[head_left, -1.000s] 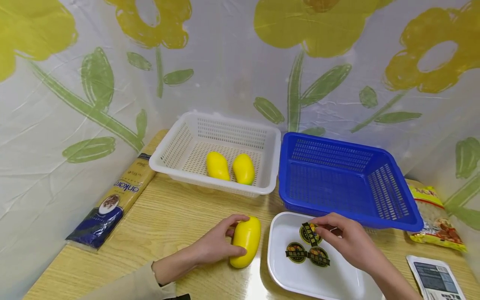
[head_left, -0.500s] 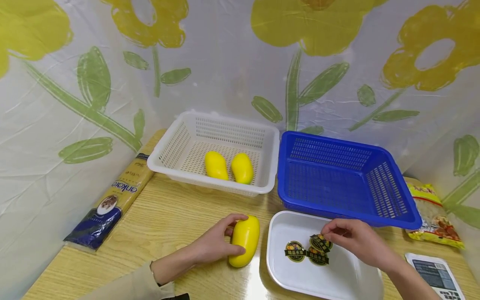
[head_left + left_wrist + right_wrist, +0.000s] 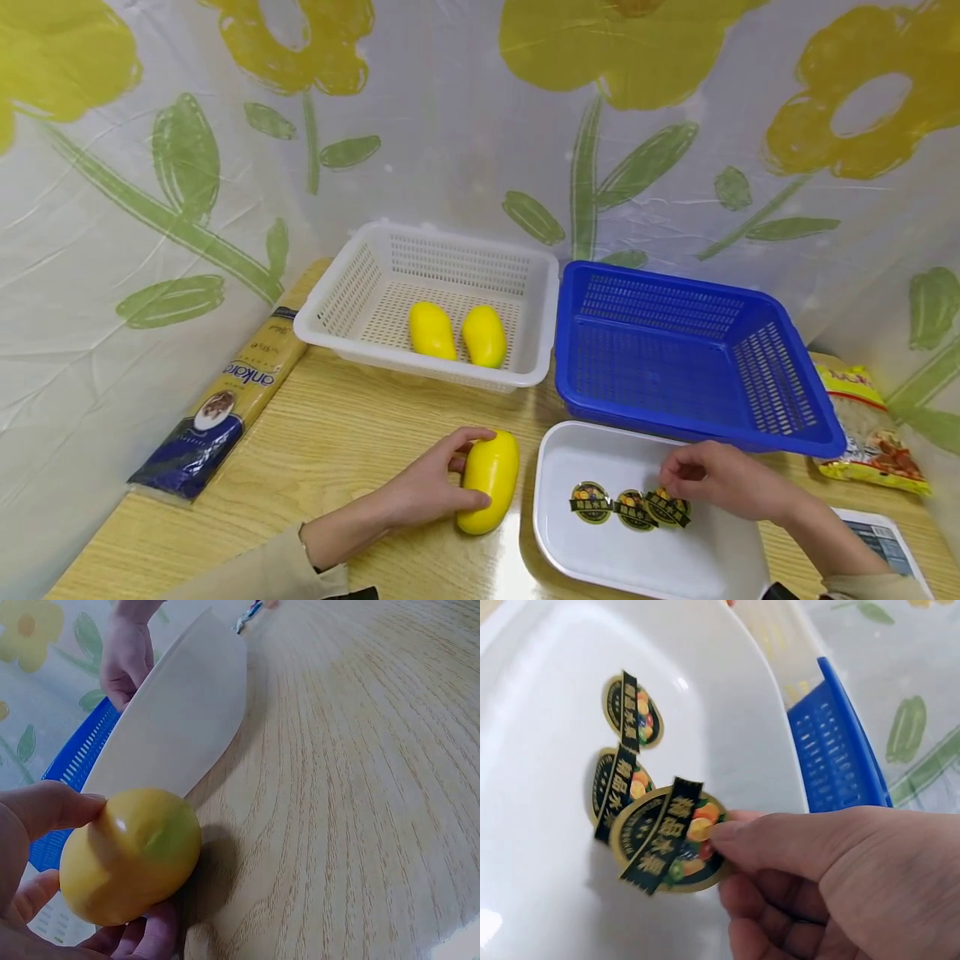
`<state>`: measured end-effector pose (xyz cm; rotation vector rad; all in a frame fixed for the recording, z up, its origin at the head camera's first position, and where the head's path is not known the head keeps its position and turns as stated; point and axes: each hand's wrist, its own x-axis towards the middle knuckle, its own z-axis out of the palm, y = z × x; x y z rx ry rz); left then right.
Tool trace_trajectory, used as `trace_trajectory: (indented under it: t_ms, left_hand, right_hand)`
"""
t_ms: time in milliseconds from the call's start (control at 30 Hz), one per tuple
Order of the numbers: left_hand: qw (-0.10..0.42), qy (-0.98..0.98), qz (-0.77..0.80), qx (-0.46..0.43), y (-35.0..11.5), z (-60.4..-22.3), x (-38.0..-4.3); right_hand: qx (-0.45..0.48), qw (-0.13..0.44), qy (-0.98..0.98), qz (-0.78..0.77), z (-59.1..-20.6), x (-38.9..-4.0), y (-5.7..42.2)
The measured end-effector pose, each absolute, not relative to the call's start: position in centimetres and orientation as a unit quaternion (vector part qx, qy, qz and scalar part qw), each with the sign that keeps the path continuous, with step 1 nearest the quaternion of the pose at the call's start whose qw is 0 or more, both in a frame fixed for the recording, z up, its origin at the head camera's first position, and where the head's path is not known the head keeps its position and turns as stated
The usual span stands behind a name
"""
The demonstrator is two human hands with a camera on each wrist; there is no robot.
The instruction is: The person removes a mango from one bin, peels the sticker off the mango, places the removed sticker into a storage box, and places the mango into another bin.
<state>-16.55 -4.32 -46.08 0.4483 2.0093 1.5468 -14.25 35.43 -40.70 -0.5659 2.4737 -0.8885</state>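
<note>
My left hand (image 3: pixel 433 482) grips a yellow mango (image 3: pixel 492 483) on the wooden table, thumb on one side and fingers on the other. In the left wrist view the mango (image 3: pixel 139 859) shows a greenish end. Over the white tray (image 3: pixel 570 560), my right hand (image 3: pixel 723 482) pinches a round black-and-gold fruit sticker (image 3: pixel 671 836) by its edge between thumb and forefinger. Two more such stickers lie in the tray: one at the left (image 3: pixel 591 503), and a second sticker (image 3: pixel 634 510) partly overlapped by the held one.
Behind stand a white basket (image 3: pixel 352 346) with two mangoes (image 3: pixel 432 331) and a blue basket (image 3: pixel 652 367). A pasta packet (image 3: pixel 217 408) lies at the left. At the right are a yellow snack bag (image 3: pixel 870 433) and a flat white pack (image 3: pixel 888 542), partly behind the right arm.
My right hand has moved to the right and slightly down over the tray, carrying the pinched sticker away from the back. The left hand and its mango have stayed put.
</note>
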Motion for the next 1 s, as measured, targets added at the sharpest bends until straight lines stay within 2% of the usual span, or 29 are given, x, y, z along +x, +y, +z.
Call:
trace_trajectory:
  t_ms: [167, 300, 1000]
  left_hand:
    - [0.279, 0.752, 0.574, 0.165, -4.3, -45.9, -16.5]
    - [0.277, 0.754, 0.572, 0.166, -4.3, -45.9, -16.5]
    - [0.279, 0.754, 0.572, 0.164, -4.2, -45.9, -16.4]
  right_hand:
    - [-0.208, 0.252, 0.898, -0.293, -40.5, -14.3, 35.7]
    - [-0.227, 0.252, 0.899, -0.278, -40.7, -14.3, 35.8]
    - [-0.273, 0.136, 0.942, -0.142, -42.9, -13.8, 34.7]
